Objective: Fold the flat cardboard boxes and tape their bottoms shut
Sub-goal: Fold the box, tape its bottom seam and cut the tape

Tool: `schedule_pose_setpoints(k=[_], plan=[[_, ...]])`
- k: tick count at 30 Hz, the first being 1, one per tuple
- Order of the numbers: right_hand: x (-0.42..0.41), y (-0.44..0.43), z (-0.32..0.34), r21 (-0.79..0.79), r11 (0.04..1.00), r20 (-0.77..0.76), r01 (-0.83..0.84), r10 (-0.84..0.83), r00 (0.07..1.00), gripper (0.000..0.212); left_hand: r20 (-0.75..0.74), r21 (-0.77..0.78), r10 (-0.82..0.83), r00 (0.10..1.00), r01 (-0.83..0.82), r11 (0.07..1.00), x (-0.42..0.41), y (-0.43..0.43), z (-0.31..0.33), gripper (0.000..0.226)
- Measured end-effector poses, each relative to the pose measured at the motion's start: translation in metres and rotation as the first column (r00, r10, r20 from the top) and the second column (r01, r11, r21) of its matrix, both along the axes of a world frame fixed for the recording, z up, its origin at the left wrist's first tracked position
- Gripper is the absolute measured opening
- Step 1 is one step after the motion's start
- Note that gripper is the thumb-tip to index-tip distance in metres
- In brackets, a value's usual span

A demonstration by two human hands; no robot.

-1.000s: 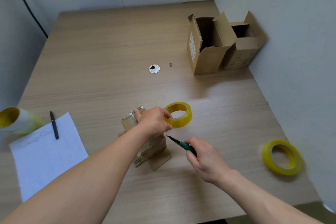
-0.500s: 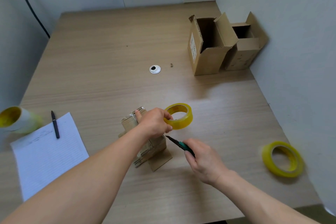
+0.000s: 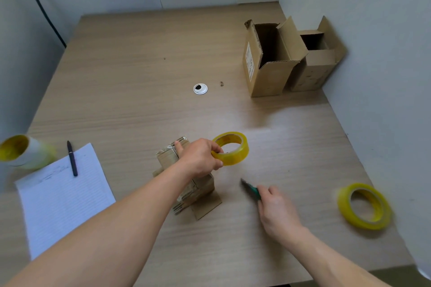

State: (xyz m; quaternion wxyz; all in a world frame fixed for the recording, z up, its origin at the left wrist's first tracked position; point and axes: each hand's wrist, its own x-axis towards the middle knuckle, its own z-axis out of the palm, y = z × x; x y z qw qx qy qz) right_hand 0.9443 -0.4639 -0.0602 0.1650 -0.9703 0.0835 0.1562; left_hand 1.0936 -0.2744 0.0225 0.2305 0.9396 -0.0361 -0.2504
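Fingers of the left hand (image 3: 200,158) were clamped on a yellow tape roll (image 3: 231,149) over the small cardboard box (image 3: 168,158) standing near the front of the surface (image 3: 140,77). Beside it, the right hand (image 3: 277,212) gripped a green cutter (image 3: 251,189).

Wooden table (image 3: 140,77): two open boxes (image 3: 268,77), taped box (image 3: 200,190), spare tape roll (image 3: 363,222), paper (image 3: 63,200), pen (image 3: 72,158).

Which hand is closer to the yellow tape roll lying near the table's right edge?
Right. Your right hand, holding a green cutter, is left of that tape roll; your left hand is farther left, gripping a second roll.
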Motion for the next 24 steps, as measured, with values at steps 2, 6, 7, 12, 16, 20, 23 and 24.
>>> schedule_pose_setpoints(k=[2, 6, 7, 12, 16, 20, 23, 24], plan=[[-0.002, -0.008, -0.005, -0.080, 0.997, -0.042, -0.021, 0.018, 0.999, 0.029, -0.001, -0.008, 0.003, 1.000, -0.003, 1.000, 0.000, 0.001, 0.001, 0.019], [0.018, 0.000, 0.013, -0.010, 1.000, 0.324, 0.001, 0.002, 0.946, 0.044, 0.006, 0.000, -0.003, 1.000, 0.003, 1.000, -0.001, 0.001, -0.001, 0.019], [0.029, 0.006, 0.025, 0.038, 0.998, 0.500, -0.052, 0.026, 0.866, 0.049, 0.011, 0.004, -0.005, 1.000, 0.005, 1.000, -0.001, 0.001, -0.002, 0.019], [0.087, 0.035, 0.075, -0.134, 0.918, 0.488, -0.374, 0.390, 0.781, 0.062, 0.032, 0.041, -0.046, 0.998, 0.044, 0.998, -0.001, 0.001, -0.004, 0.012], [0.113, 0.040, 0.080, -0.078, 0.878, 0.193, -0.471, 0.477, 0.857, 0.041, 0.037, 0.011, -0.074, 0.997, 0.073, 0.997, -0.001, 0.002, -0.004, 0.011], [0.120, 0.043, 0.080, 0.097, 0.892, 0.143, -0.442, 0.427, 0.893, 0.046, 0.065, -0.025, -0.096, 0.993, 0.097, 0.995, -0.004, 0.007, -0.002, 0.015], [0.125, 0.045, 0.075, 0.052, 0.898, 0.041, -0.437, 0.435, 0.899, 0.053, 0.121, -0.080, -0.143, 0.982, 0.153, 0.985, -0.013, 0.019, -0.005, 0.039], [0.127, 0.044, 0.074, 0.043, 0.892, 0.009, -0.449, 0.449, 0.893, 0.054, 0.154, -0.066, -0.180, 0.972, 0.192, 0.979, -0.019, 0.026, -0.007, 0.045]])
